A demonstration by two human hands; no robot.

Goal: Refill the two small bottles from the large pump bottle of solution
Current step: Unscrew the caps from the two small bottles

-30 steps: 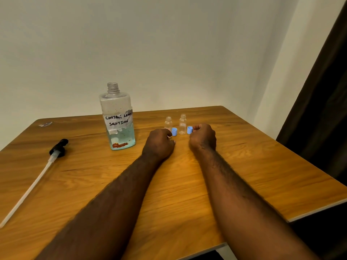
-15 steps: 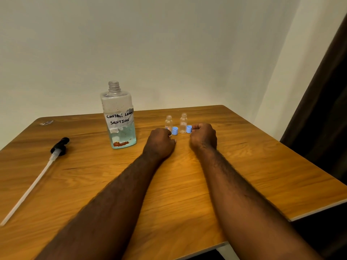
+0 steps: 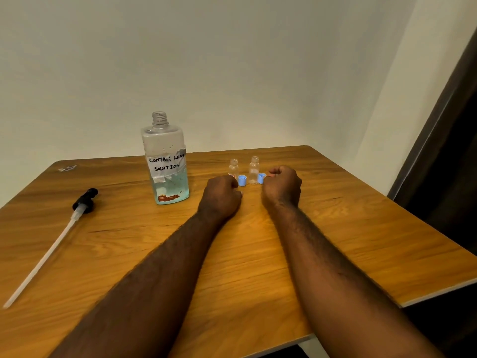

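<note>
Large clear labelled pump bottle (image 3: 165,161) stands open-necked at 10 o'clock of left hand (image 3: 222,195); two small clear bottles (image 3: 233,169) (image 3: 254,169), uncapped, at 12. Left fingers curled, empty; right hand (image 3: 282,186) curled beside blue cap (image 3: 262,178), grip unclear. Filling judged pending: steady pour required.

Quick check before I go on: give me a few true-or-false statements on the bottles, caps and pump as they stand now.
1. The pump is screwed onto the large bottle. False: it lies on the table, left of the bottle, whose neck is open.
2. The left small bottle and right small bottle stand upright, uncapped. True.
3. The large bottle is full. False: liquid fills only its lower part.
4. The left blue cap and right blue cap lie on the table. True.
</note>
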